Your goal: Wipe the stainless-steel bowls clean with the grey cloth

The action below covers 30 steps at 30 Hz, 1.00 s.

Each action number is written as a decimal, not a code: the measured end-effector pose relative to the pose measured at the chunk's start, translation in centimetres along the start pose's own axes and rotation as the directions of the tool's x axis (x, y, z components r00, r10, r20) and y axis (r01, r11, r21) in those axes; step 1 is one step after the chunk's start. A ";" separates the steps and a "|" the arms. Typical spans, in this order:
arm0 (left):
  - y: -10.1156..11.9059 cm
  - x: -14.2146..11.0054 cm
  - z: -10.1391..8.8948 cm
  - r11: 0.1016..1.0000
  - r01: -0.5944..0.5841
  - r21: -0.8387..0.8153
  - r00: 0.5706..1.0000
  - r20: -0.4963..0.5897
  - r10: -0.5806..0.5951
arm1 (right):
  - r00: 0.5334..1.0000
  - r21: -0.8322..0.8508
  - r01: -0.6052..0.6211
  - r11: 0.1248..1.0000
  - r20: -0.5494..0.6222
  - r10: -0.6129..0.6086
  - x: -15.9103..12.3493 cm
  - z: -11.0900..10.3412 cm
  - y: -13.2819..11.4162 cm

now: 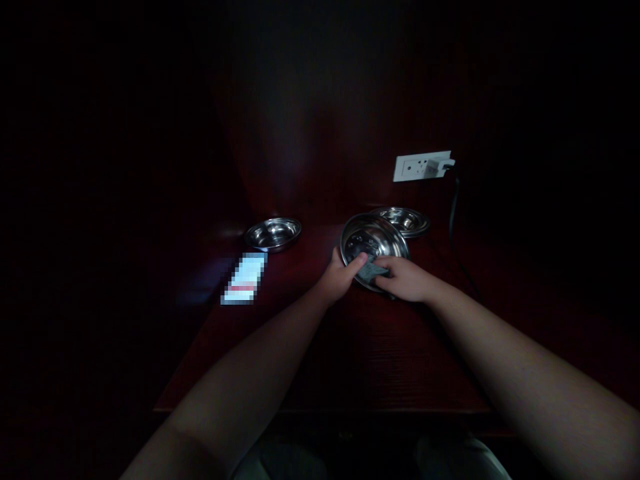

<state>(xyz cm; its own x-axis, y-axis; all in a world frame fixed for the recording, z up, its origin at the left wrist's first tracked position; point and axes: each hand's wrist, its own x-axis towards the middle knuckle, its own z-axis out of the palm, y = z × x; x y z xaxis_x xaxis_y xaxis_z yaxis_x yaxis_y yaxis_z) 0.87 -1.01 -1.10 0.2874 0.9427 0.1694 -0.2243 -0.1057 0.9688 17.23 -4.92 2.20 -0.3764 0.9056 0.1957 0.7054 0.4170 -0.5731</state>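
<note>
one round, shiny stainless-steel bowl (371,229) is held between two bare hands, above or against the middle of the tabletop; whether its base is rested on the wood cannot be told. it is tilted, with its open side turned toward the viewer, and its smooth inner wall is streaked with bright reflections. small pale spots can be seen inside, but whether they are drops, marks or glints cannot be made out. the rim is gripped by the left hand (341,276), closed on it with the thumb laid over the inner side; the fingers behind are hidden. a small grey-green piece of cloth (371,272) is pinched by the right hand (404,279), whose thumb and fingers are nearly brought together, and is set against the bowl's lower inside. part of that inside is covered by cloth and fingers. just behind, a shallow round metal dish (414,222) is partly blocked by the bowl. to the left, well apart, another shallow, shiny metal dish (274,233) is placed, with a lit, pixelated rectangular screen (245,280) laid near it. all are borne by a dark red wooden table (380,360). on the wall behind, a white rectangular socket panel (409,168) is fitted with a white plug (444,164), from which a thin black cable (453,213) is hung. the surroundings are sunk in darkness.
</note>
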 end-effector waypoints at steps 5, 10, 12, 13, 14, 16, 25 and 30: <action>0.0 -0.1 0.1 1.000 0.001 -0.024 1.000 0.015 -0.001 | 1.000 0.022 -0.009 1.000 0.007 0.009 0.0 0.0 0.0; 0.4 -0.5 0.3 0.998 -0.061 -0.029 0.997 0.051 0.062 | 1.000 0.057 -0.013 0.998 -0.008 0.014 0.1 0.2 0.2; 0.4 -0.6 0.3 0.997 -0.078 -0.014 0.995 0.062 0.079 | 1.000 0.079 -0.005 0.997 -0.012 0.006 0.1 0.3 0.2; 0.4 -0.6 0.2 0.996 -0.085 -0.007 0.994 0.066 0.086 | 1.000 0.085 0.002 0.996 -0.017 -0.001 0.1 0.3 0.2; 0.4 -0.5 0.2 0.996 -0.092 -0.003 0.993 0.071 0.092 | 1.000 0.087 0.008 0.996 -0.023 -0.006 0.1 0.3 0.2; 0.3 -0.5 0.2 0.995 -0.103 0.000 0.992 0.077 0.103 | 1.000 0.091 0.000 0.996 -0.028 0.003 0.1 0.4 0.3; 0.2 -0.3 0.1 0.993 -0.115 0.021 0.992 0.060 0.113 | 1.000 0.066 0.030 0.997 -0.011 -0.030 0.3 0.3 0.3; 0.1 -0.2 0.1 0.993 -0.118 0.021 0.992 0.046 0.117 | 0.999 -0.016 0.037 0.999 -0.033 -0.037 0.2 0.2 0.2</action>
<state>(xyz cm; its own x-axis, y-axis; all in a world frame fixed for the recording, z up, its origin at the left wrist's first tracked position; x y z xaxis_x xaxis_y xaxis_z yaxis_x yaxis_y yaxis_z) 0.88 -1.29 -1.00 0.3018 0.9082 0.2901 -0.2370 -0.2233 0.9455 17.19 -4.66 1.92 -0.3823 0.8915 0.2429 0.7006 0.4511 -0.5529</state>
